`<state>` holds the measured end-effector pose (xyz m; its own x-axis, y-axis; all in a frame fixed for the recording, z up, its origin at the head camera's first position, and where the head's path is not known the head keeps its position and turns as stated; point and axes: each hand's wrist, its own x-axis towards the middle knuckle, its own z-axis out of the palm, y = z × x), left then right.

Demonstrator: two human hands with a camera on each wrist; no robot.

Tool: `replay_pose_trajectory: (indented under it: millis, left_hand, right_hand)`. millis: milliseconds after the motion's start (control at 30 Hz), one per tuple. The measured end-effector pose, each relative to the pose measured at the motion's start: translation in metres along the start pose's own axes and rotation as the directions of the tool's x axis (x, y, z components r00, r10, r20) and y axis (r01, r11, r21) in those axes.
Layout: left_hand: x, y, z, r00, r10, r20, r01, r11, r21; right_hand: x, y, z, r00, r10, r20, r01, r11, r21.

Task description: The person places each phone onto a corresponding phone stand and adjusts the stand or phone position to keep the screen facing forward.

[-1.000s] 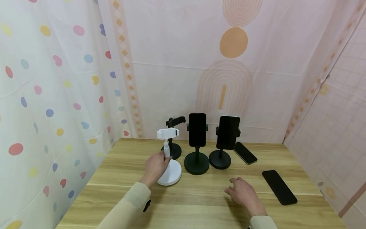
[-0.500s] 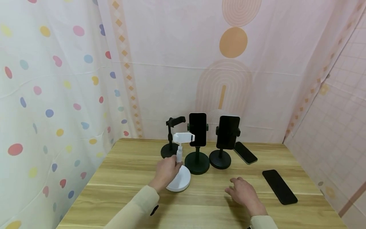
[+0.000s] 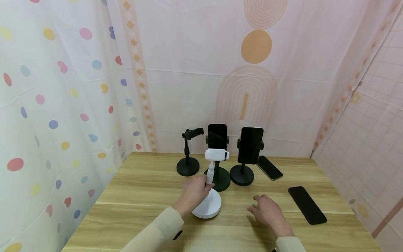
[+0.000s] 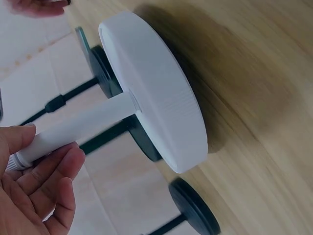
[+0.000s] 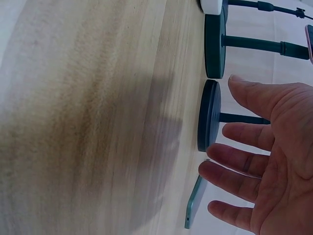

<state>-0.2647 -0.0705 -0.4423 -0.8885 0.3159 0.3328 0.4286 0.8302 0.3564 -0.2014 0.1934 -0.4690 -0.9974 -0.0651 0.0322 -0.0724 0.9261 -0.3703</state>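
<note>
My left hand [image 3: 196, 191] grips the post of a white phone stand [image 3: 217, 154], with thumb and fingers around it in the left wrist view. The stand's round white base [image 4: 156, 93] is close over the tabletop, its shadow beside it; whether they touch I cannot tell. No phone sits in its clamp. Behind it stands a dark green phone stand [image 3: 224, 179] bearing a black-screened phone [image 3: 217, 136], partly hidden by the white clamp. My right hand [image 3: 267, 212] hovers over the table to the right, holding nothing, fingers apart and loosely bent in the right wrist view.
A black phone stand [image 3: 188, 166] with a bare clamp is at the back left. Another black stand [image 3: 241, 175] holds a phone [image 3: 250, 145]. Two phones lie flat at the right: one farther back [image 3: 269, 168], a larger one [image 3: 307, 205] nearer. Patterned curtains [image 3: 189, 87] border the wooden table [image 3: 135, 196].
My left hand has carried the white phone stand to the right and a little nearer, from before the bare black stand to before the green one. My right hand has stayed put.
</note>
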Motion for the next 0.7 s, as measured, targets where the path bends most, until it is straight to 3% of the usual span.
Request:
replay_pose_trajectory:
  millis: [433, 700]
  left_hand:
    - [0.008, 0.044, 0.018, 0.996, 0.065, 0.052, -0.060, 0.993, -0.100]
    - [0.019, 0.067, 0.037, 0.994, 0.101, 0.042, -0.097, 0.992, -0.085]
  right_hand:
    - [-0.002, 0.004, 0.001, 1.000, -0.009, -0.014, 0.009, 1.000, 0.001]
    - [-0.002, 0.007, 0.002, 1.000, -0.014, -0.019, 0.014, 1.000, -0.005]
